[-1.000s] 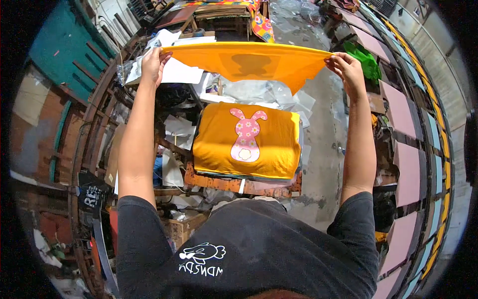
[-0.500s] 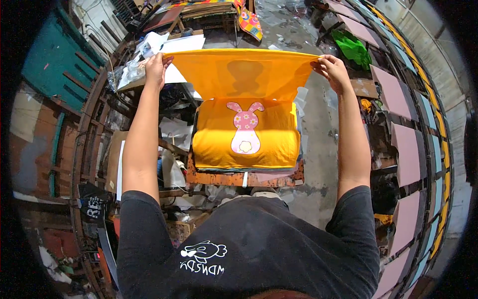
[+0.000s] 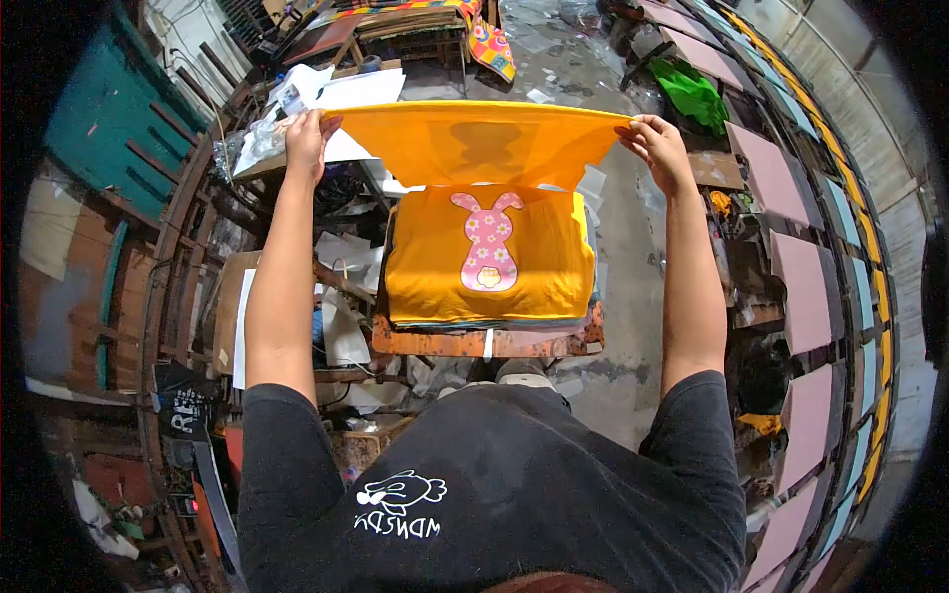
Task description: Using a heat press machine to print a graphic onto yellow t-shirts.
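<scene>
Yellow-orange fabric (image 3: pixel 415 148) up, and from my remote seat I see left hand (image 3: pixel 307 146) and right hand (image 3: pixel 656 150) pinching its top corners, spread wide. It's dropped this past second: the lower edge, hanging clear earlier, now seems to meet the far side of the bunny-printed cloth (image 3: pixel 425 262), so the two line up.

Black T-shirt (image 3: pixel 554 474) here, short sleeves (image 3: pixel 287 425) at left and right, and look at that chest: a white outlined cartoon creature (image 3: pixel 400 490) on the left, white lettering (image 3: pixel 397 525) just nearer, left hand (image 3: pixel 306 146) and right hand (image 3: pixel 659 150) both bare!
</scene>
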### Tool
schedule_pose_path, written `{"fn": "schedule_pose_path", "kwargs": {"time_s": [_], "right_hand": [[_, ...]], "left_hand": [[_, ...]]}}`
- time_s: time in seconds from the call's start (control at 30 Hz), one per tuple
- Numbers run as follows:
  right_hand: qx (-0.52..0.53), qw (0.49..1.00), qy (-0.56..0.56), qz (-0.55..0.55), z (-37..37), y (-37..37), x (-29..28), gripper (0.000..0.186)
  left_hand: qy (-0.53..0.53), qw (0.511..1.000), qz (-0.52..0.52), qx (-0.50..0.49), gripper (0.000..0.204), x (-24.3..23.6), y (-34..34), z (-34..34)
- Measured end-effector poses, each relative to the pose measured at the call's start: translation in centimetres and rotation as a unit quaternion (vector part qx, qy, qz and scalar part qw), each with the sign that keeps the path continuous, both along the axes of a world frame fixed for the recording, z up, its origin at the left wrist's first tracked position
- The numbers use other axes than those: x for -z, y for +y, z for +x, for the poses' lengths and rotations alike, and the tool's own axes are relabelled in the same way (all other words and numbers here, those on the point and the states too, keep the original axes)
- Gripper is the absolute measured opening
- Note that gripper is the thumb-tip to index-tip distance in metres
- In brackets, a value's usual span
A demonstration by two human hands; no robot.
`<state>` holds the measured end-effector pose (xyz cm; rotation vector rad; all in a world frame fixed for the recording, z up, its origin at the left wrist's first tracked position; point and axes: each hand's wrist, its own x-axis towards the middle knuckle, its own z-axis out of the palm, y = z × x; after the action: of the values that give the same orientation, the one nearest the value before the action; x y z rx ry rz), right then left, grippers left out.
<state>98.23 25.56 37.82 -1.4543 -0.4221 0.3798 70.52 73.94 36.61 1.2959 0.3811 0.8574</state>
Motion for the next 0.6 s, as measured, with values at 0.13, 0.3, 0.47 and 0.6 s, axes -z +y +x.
{"fn": "schedule_pose_path", "kwargs": {"time_s": [0.13,0.3,0.47,0.6], "right_hand": [[0.000,1.000,-0.017,0.003,-1.5,-1.2,1.0,0.014],[0.015,0.999,-0.031,0.004,-4.9,-2.8,1.5,0.010],[0.026,0.998,-0.045,0.023,-8.4,-4.2,2.0,0.008],[0.039,0.996,-0.082,0.012,-11.8,-5.8,2.8,0.009]], "left_hand": [[-0.022,1.000,-0.001,0.007,0.014,0.7,-1.8,-2.1],[-0.014,1.000,0.010,0.023,0.018,2.4,-2.6,-4.6],[-0.008,1.000,0.005,0.029,0.018,3.1,-4.5,-7.3],[0.003,1.000,0.023,0.012,0.018,3.6,-6.9,-10.4]]}}
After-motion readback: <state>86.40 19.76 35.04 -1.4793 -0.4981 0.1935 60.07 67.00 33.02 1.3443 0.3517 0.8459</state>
